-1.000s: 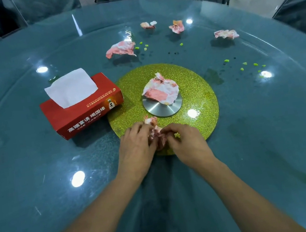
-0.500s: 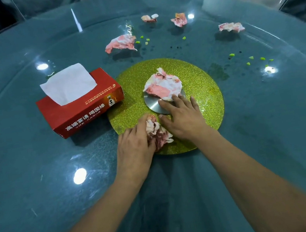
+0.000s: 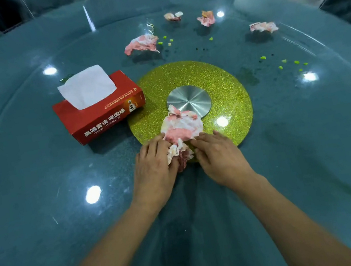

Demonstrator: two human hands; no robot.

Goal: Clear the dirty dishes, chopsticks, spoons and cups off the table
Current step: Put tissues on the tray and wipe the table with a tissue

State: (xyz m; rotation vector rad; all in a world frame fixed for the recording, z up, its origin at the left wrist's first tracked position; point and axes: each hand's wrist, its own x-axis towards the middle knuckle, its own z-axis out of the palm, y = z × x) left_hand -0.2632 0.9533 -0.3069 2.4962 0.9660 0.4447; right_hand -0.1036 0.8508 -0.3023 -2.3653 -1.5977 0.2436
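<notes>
At the near edge of the gold disc (image 3: 218, 78) at the centre of the worktop (image 3: 41, 203), a left hand (image 3: 152, 165) and right hand (image 3: 218, 158), fingers (image 3: 201, 141) flat and unclenched, press stained tissue wads (image 3: 181, 127) together, apparently for scooping up next, with four more wads (image 3: 141, 44) near the far edge.

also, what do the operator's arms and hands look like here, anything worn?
Nothing worn that shows. The left forearm and right forearm are bare as far as the frame reaches, with no sleeve edge in view. The left hand and right hand have no gloves, and no watch, ring, bracelet, strap, marker or cable shows on either.
</notes>
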